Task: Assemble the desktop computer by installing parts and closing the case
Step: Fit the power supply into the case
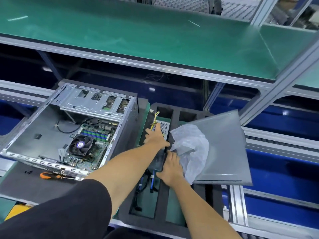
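Closest to me, the person's right hand (170, 167) lies on the near end of the power supply (160, 144), a metal box sitting in a slot of the black foam tray (174, 114); its fingers curl down over the box's dark edge and seem to grip it, though the fingertips are hidden. Just beyond, the left hand (155, 138) rests flat on top of the same box, fingers straight and spread toward its mesh end, where yellow and black wires (154, 120) stick up. Touching the right hand is a crumpled clear plastic bag (191, 149), lying partly on a grey side panel (222, 147) that sits tilted over the tray's right part. Blue cables (151, 183) lie in a nearer tray slot. Off to the left, the open computer case (69, 128) lies on its side on the table (10, 202), motherboard and black cooler fan (80, 146) facing up, with an orange-handled screwdriver (51, 175) just in front of it. Farther back, a green-topped shelf (138, 37) spans the whole width.
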### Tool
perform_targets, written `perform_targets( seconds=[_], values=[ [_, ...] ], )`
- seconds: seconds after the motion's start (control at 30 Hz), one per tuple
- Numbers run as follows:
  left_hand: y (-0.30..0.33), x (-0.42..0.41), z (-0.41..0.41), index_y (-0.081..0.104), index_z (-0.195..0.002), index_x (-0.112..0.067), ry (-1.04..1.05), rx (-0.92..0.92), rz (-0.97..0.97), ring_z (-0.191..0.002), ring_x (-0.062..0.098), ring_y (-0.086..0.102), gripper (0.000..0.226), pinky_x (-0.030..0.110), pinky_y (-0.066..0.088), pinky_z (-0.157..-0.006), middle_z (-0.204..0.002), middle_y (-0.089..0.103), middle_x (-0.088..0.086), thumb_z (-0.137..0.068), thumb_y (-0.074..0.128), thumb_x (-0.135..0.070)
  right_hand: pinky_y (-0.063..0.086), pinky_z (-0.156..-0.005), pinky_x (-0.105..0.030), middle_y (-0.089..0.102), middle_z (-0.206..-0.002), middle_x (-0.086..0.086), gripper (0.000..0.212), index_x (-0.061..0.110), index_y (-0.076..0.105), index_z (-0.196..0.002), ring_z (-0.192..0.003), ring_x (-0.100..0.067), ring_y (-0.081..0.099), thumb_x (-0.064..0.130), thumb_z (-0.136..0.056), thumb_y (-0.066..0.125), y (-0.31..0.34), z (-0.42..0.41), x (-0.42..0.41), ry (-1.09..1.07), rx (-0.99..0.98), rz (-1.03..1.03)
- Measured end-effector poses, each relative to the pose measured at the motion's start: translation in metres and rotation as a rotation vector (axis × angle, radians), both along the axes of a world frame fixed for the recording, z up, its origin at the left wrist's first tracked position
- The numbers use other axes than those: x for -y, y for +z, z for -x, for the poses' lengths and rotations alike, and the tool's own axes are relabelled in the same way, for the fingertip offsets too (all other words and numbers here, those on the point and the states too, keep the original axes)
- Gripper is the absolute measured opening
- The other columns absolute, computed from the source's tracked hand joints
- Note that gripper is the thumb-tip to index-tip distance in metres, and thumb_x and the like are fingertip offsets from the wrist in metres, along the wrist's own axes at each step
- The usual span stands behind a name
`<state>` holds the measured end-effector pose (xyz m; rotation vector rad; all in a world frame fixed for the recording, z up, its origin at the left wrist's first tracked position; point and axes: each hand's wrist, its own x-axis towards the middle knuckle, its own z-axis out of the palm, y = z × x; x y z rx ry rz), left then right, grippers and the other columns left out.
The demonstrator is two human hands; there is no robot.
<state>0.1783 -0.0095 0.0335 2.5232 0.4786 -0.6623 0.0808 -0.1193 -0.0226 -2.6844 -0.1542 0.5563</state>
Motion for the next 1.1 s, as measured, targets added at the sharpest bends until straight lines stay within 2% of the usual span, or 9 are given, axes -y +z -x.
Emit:
perform_targets(
  seconds=[0.1, 0.27, 0.4, 0.6, 0.8, 0.87, 0.93, 1.0, 1.1],
  values=[
    [-0.004, 0.008, -0.002, 0.000, -0.160, -0.037, 0.032, 0.007, -0.059, -0.136, 0.044, 0.039, 0.115, 0.054, 0.044, -0.105, -0.160, 0.008, 0.029, -0.081, 0.083, -0.042, 0.034, -0.113, -0.039, 0.031, -0.145, -0.007, 0.106, 0.009, 0.016, -0.156, -0.138, -0.030, 0.030, 0.052, -0.076, 0.073, -0.006, -0.001, -0.002, 0.010, 0.031, 0.033],
    [-0.006, 0.008, -0.004, 0.017, -0.157, -0.037, 0.033, 0.075, -0.133, -0.128, 0.042, 0.050, 0.105, 0.046, 0.050, -0.099, -0.156, 0.026, 0.025, -0.077, 0.084, -0.046, 0.037, -0.110, -0.039, 0.029, -0.148, -0.006, 0.108, 0.009, 0.015, -0.156, -0.138, -0.028, 0.027, 0.054, -0.076, 0.073, -0.012, 0.000, -0.002, -0.012, 0.028, 0.010],
    [0.000, 0.006, -0.007, 0.030, -0.145, -0.032, 0.048, 0.134, -0.136, -0.114, 0.039, 0.056, 0.091, 0.043, 0.052, -0.087, -0.139, 0.042, 0.019, -0.073, 0.085, -0.049, 0.038, -0.111, -0.041, 0.025, -0.151, -0.006, 0.112, 0.010, 0.009, -0.158, -0.141, -0.027, 0.023, 0.057, -0.078, 0.073, -0.011, -0.001, 0.002, 0.008, -0.016, 0.022],
    [0.021, 0.003, -0.017, 0.029, -0.146, -0.034, 0.052, 0.163, -0.136, -0.118, 0.040, 0.054, 0.097, 0.041, 0.049, -0.085, -0.143, 0.038, 0.020, -0.070, 0.086, -0.054, 0.032, -0.114, -0.049, 0.020, -0.154, -0.006, 0.108, 0.012, -0.002, -0.161, -0.148, -0.028, 0.016, 0.056, -0.086, 0.063, -0.002, -0.003, 0.004, -0.019, -0.130, -0.031],
    [0.068, -0.005, -0.040, 0.033, -0.144, -0.038, 0.008, 0.266, -0.121, -0.103, 0.039, 0.059, 0.097, 0.036, 0.044, -0.077, -0.141, 0.033, 0.017, -0.066, 0.086, -0.057, 0.024, -0.120, -0.050, 0.016, -0.163, -0.006, 0.086, 0.012, 0.000, -0.162, -0.152, -0.025, 0.013, 0.048, -0.099, 0.046, 0.017, -0.010, 0.000, -0.138, -0.176, -0.135],
    [0.088, -0.012, -0.048, 0.033, -0.147, -0.039, -0.001, 0.280, -0.115, -0.110, 0.043, 0.060, 0.100, 0.037, 0.047, -0.077, -0.150, 0.030, 0.021, -0.064, 0.086, -0.060, 0.023, -0.121, -0.050, 0.017, -0.164, -0.007, 0.084, 0.012, 0.000, -0.162, -0.152, -0.025, 0.013, 0.045, -0.100, 0.046, 0.023, -0.012, -0.001, -0.190, -0.197, -0.196],
    [0.109, -0.019, -0.054, 0.035, -0.147, -0.041, -0.001, 0.294, -0.100, -0.119, 0.047, 0.057, 0.100, 0.041, 0.051, -0.085, -0.157, 0.024, 0.022, -0.063, 0.086, -0.062, 0.022, -0.121, -0.048, 0.017, -0.165, -0.010, 0.083, 0.012, 0.002, -0.162, -0.152, -0.028, 0.015, 0.044, -0.100, 0.045, 0.029, -0.016, -0.004, -0.248, -0.204, -0.258],
    [0.133, -0.030, -0.059, 0.044, -0.137, -0.042, 0.017, 0.323, -0.055, -0.107, 0.043, 0.058, 0.089, 0.041, 0.053, -0.084, -0.148, 0.031, 0.017, -0.060, 0.085, -0.059, 0.019, -0.121, -0.048, 0.019, -0.163, -0.015, 0.079, 0.011, 0.006, -0.162, -0.150, -0.032, 0.017, 0.043, -0.101, 0.044, 0.039, -0.022, -0.011, -0.316, -0.179, -0.306],
    [0.175, -0.051, -0.061, 0.048, -0.124, -0.042, 0.018, 0.346, 0.008, -0.094, 0.031, 0.053, 0.077, 0.032, 0.040, -0.065, -0.129, 0.038, 0.007, -0.054, 0.079, -0.055, 0.023, -0.117, -0.048, 0.032, -0.153, -0.020, 0.070, 0.011, 0.020, -0.156, -0.141, -0.036, 0.026, 0.042, -0.100, 0.048, 0.062, -0.037, -0.027, -0.415, -0.069, -0.332]
  ],
)
